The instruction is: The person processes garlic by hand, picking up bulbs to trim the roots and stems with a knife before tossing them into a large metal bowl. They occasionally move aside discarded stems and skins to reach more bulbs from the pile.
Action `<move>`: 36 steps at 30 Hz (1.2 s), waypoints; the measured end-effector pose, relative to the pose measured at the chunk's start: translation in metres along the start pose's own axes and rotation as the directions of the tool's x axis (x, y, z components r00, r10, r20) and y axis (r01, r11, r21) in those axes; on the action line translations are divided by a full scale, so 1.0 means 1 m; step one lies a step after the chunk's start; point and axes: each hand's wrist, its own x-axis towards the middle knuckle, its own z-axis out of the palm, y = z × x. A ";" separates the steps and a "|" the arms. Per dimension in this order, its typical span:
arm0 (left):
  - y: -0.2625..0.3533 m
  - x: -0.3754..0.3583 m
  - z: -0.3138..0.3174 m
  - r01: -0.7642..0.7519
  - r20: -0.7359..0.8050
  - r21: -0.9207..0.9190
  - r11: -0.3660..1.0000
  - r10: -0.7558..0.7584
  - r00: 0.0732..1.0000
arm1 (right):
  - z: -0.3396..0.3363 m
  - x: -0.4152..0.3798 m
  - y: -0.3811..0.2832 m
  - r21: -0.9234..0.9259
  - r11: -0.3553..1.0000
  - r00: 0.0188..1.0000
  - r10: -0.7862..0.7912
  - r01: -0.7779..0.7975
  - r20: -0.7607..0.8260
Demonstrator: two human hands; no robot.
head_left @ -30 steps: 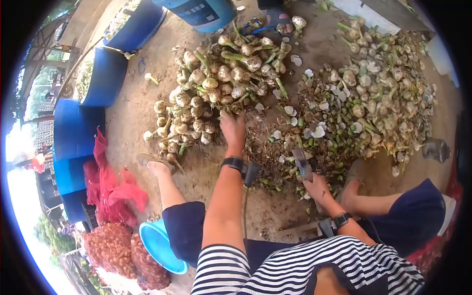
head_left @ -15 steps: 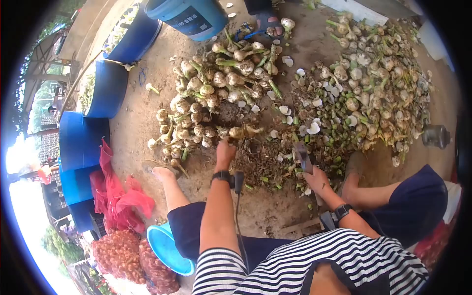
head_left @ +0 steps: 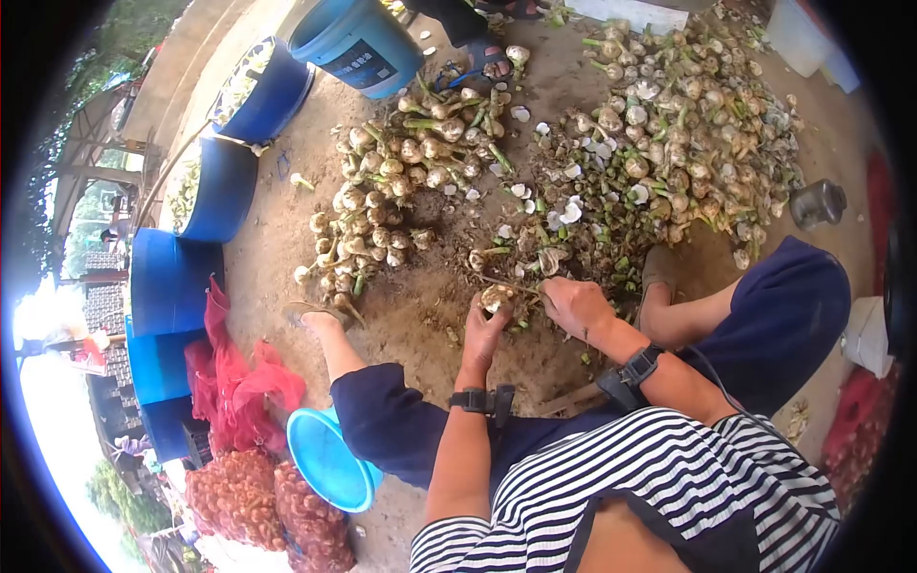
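Note:
My left hand [head_left: 483, 332] is closed around a garlic bulb [head_left: 496, 298] whose pale face points up between the fingertips. Close on its right, my right hand [head_left: 577, 307] is wrapped round a knife. The thin knife blade [head_left: 514, 285] reaches left from the fist, right over the top of the bulb. Just beyond the blade lies another garlic bulb with its stem [head_left: 482, 258] on the ground. Further out is a pile of garlic bulbs [head_left: 382, 201] with stems on, and cut trimmings [head_left: 602, 210] lie scattered in front of my right hand.
A larger heap of garlic [head_left: 712, 143] spreads at the far right, near a dark jar [head_left: 818, 204]. Blue tubs [head_left: 172, 277] line the left side, beside red netting [head_left: 244, 372] and a light blue basin [head_left: 330, 463]. Another person's sandalled foot [head_left: 490, 62] shows by a blue bucket [head_left: 358, 48].
My left hand has drawn back from the garlic pile with a bulb in it. My right hand has moved left with the knife, and both hands now meet at the bulb.

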 end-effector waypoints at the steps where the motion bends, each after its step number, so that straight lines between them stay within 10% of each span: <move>1: 0.001 -0.005 -0.002 -0.039 0.039 0.094 0.995 0.036 0.999 | -0.008 0.003 -0.007 0.012 0.999 0.999 -0.038 0.038 0.001; 6: 0.008 -0.024 0.001 -0.247 0.110 0.280 0.928 0.225 0.968 | -0.014 0.001 -0.032 -0.064 0.980 0.981 -0.190 0.187 -0.049; 15: 0.030 -0.043 0.008 -0.152 0.078 0.239 0.959 0.137 0.987 | -0.007 -0.004 -0.026 -0.016 0.979 0.963 -0.201 0.201 -0.178; 18: 0.085 -0.072 0.032 -0.485 0.283 0.410 0.772 0.398 0.873 | 0.025 -0.030 0.057 -0.110 0.915 0.892 0.402 -0.387 0.207; 20: 0.093 -0.063 0.023 -0.477 0.266 0.189 0.859 0.423 0.866 | 0.019 -0.024 0.064 0.107 0.849 0.851 0.496 -0.517 0.175; 22: 0.096 -0.047 -0.006 -0.589 0.349 0.670 0.452 0.509 0.787 | 0.009 -0.014 0.049 0.179 0.877 0.895 0.429 -0.445 0.124; 23: 0.095 -0.050 -0.013 -0.487 0.310 0.745 0.455 0.411 0.857 | 0.003 -0.010 0.037 0.216 0.887 0.913 0.396 -0.408 0.101; 26: 0.050 -0.042 -0.011 -0.243 0.039 0.017 0.970 0.243 0.969 | -0.003 -0.004 0.015 0.240 0.910 0.941 0.327 -0.340 0.093; 30: 0.004 -0.033 0.001 -0.046 -0.062 -0.511 0.859 0.016 0.998 | -0.054 0.031 -0.038 0.273 0.962 0.961 0.104 -0.031 -0.258; 34: -0.001 -0.024 0.019 -0.053 -0.034 -0.580 0.813 0.041 0.999 | -0.051 0.033 -0.026 0.256 0.964 0.935 0.017 0.079 -0.353; 36: 0.032 -0.025 0.035 -0.060 0.011 -0.551 0.832 0.079 0.997 | 0.015 -0.005 0.047 -0.025 0.927 0.903 0.369 -0.373 0.220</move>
